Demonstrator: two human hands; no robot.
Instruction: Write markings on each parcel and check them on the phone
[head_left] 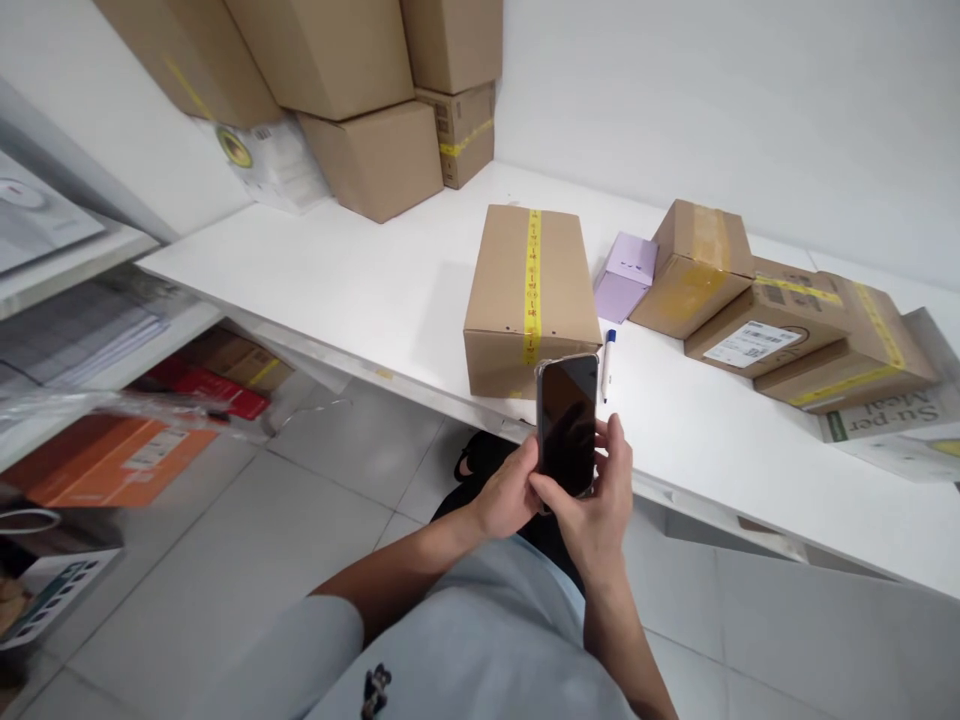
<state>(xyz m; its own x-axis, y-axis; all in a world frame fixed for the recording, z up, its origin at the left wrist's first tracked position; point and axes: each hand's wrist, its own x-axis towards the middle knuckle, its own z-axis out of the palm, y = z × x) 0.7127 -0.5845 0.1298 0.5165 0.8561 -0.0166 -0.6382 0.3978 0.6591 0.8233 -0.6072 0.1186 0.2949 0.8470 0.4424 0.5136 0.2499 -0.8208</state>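
A smartphone (568,425) with a dark screen is held upright in front of me, over the near edge of the white table. My left hand (512,492) grips its lower left side. Around the right side and bottom of the phone wraps my right hand (600,500), its thumb lying across the lower edge and its fingers partly hidden behind. Just beyond the phone sits a cardboard box (499,275) sealed with yellow printed tape. To the right of that box lies a white marker pen (609,367) with a blue end.
Along the right stand a lilac box (626,275), several taped cardboard boxes (686,265) and a white carton (900,435). Larger boxes (375,160) are stacked at the back left. On the left, shelves (97,265) hold papers, with an orange box (127,460) below.
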